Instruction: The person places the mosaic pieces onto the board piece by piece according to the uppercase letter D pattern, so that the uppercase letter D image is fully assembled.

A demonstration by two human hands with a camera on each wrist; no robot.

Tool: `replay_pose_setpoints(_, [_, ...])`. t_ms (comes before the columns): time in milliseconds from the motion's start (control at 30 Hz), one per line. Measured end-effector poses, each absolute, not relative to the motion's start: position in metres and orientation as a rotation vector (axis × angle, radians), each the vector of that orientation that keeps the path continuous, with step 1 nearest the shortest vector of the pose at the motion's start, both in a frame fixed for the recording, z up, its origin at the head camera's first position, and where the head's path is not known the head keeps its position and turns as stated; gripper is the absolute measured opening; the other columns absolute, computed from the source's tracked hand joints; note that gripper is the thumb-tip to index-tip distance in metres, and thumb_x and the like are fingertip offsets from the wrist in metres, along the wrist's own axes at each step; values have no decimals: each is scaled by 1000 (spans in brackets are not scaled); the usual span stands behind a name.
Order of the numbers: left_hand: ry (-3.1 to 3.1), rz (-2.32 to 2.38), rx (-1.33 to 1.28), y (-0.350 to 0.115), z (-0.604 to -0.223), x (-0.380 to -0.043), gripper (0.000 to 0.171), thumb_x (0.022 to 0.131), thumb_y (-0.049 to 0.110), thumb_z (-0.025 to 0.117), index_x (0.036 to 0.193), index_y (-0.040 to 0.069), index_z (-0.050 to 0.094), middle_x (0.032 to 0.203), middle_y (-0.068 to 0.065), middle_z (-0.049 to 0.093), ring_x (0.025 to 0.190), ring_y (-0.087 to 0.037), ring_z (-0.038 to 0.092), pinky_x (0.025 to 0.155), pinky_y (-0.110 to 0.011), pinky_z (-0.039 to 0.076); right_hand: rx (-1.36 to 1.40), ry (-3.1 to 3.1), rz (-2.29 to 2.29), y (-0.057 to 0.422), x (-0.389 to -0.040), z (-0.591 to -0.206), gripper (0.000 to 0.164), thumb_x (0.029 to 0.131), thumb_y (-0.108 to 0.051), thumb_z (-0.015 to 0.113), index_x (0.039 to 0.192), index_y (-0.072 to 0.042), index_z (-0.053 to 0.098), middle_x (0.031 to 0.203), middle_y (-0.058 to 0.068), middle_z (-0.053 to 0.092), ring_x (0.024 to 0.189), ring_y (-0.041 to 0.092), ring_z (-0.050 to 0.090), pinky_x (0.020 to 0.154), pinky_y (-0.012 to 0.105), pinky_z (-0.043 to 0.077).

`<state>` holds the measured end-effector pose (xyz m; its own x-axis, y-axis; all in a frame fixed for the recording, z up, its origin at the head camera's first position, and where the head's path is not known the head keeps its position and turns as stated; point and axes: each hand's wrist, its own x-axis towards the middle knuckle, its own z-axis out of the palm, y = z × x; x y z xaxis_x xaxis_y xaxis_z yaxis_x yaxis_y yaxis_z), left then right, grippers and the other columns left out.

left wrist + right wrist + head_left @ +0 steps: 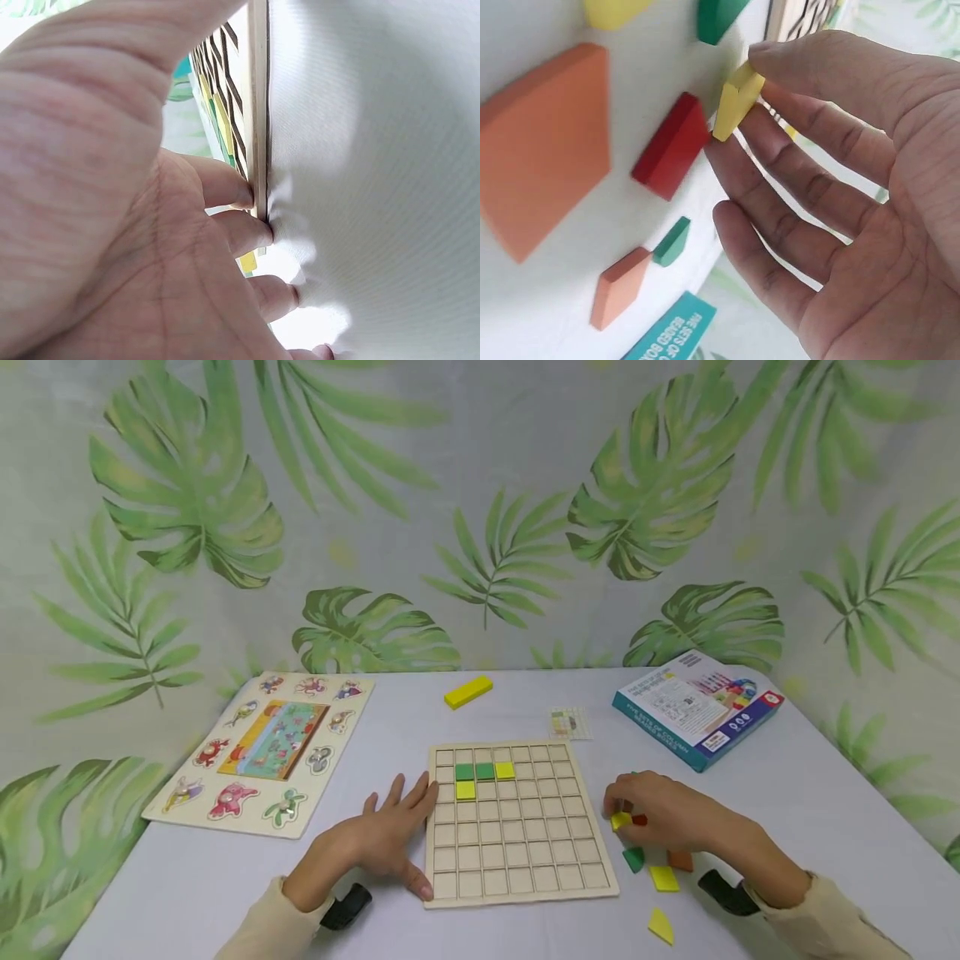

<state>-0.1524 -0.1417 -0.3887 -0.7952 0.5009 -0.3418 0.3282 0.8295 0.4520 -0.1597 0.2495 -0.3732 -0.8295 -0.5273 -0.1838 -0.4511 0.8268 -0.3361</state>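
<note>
Yellow is the piece (735, 101) that the right hand (663, 812) pinches between thumb and fingers, just right of the wooden board (470, 884). A red piece (673, 146) lies near its fingertips. Over on my left, the left hand (386, 835) is spread along the board's edge, thumb at the near corner. The board holds 2 green squares (465, 772) and 2 yellow squares (505, 770). Farther back on the bench (840, 827) lie a yellow bar (468, 692) and a box (697, 710).
</note>
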Motion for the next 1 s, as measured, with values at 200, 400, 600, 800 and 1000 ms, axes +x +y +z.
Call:
replay_pose_setpoints(200, [2557,514,620,-142,-387,-154,137,60,50,92,161,6,11,169,-15,-2,153,-45,-9,115,-74,2,-865,2760,-417,240,-165,-369,13,89,-16,74,98,-23,69,100,-10,63,89,9,57,81,32,55])
replay_pose_setpoints(400, [2549,527,615,-142,-389,-154,138,59,50,91,161,7,10,169,-15,-2,153,-45,-9,115,-74,1,-958,2777,-406,223,-168,-369,13,91,-14,70,101,-21,68,102,-8,63,88,10,57,80,33,53])
replay_pose_setpoints(600, [2548,528,612,-142,-390,-154,138,59,50,91,162,8,10,169,-14,-2,153,-43,-9,115,-73,2,-1039,2778,-423,204,-170,-369,14,90,-12,68,103,-17,67,101,-7,62,85,11,53,77,30,49])
replay_pose_setpoints(800, [2553,522,616,-142,-389,-154,138,59,51,91,162,7,10,169,-14,-1,154,-43,-9,116,-73,2,-1143,2782,-442,183,-176,-372,6,93,-19,70,98,-19,67,98,-8,64,85,10,57,76,27,50])
replay_pose_setpoints(1000, [2552,517,609,-142,-387,-152,137,60,50,92,161,7,11,169,-15,0,153,-44,-8,115,-73,3,-1197,2718,-452,151,-185,-373,7,93,-22,73,93,-20,67,95,-10,66,88,8,61,79,26,53])
